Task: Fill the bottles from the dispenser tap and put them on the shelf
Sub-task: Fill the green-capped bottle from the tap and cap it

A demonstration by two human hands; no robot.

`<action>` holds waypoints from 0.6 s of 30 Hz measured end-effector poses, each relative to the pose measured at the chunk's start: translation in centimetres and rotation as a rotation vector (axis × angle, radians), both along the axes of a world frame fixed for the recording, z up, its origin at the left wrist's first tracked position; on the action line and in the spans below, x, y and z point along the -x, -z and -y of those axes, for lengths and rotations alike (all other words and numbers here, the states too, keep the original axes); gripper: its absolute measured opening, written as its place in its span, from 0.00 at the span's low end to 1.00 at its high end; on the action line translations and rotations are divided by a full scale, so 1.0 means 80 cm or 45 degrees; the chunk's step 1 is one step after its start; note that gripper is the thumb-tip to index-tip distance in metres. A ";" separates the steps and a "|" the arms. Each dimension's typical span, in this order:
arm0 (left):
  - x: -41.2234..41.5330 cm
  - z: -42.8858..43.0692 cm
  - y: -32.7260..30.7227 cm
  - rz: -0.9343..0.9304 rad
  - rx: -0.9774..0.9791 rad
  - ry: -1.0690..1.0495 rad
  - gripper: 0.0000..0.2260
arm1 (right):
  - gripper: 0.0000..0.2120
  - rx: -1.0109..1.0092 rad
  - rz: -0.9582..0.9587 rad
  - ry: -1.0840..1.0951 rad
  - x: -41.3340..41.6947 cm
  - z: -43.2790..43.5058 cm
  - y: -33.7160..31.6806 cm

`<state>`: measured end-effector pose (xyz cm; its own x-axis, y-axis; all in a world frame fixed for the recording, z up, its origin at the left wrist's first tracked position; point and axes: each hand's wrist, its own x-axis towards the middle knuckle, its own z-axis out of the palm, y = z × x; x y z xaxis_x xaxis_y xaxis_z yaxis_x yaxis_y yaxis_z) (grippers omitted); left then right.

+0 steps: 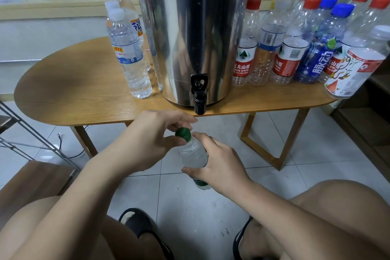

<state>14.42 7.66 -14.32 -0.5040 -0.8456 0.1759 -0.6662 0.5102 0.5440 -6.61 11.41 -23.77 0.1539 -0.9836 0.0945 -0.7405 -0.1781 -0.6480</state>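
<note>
While the right hand [218, 164] grips the body of a small clear bottle [193, 154] just below the black tap [199, 99], the left hand [147, 139] pinches its green cap [183, 134]. The steel dispenser [190, 27] stands on the wooden counter [84, 91], with capped bottles [295, 53] clustered to its right.

dispenser [190, 27]: polished steel, mirror-glossy (black plastic tap [199, 95]). table [73, 91]: matt wood grain. bottles [285, 48]: clear glossy plastic.

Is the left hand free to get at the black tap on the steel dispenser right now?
Probably not yet: the left hand pinches the green bottle cap, though nothing blocks the way to the black tap.
</note>
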 end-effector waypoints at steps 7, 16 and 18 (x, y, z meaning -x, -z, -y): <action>-0.011 0.004 0.002 -0.167 0.020 -0.065 0.15 | 0.39 0.023 0.047 -0.013 -0.001 0.003 -0.002; 0.006 -0.002 0.012 -0.002 0.216 -0.119 0.09 | 0.39 0.005 0.028 -0.004 0.002 0.002 0.000; 0.007 -0.004 0.014 0.011 0.211 -0.096 0.08 | 0.38 0.000 0.027 0.004 0.003 0.000 0.000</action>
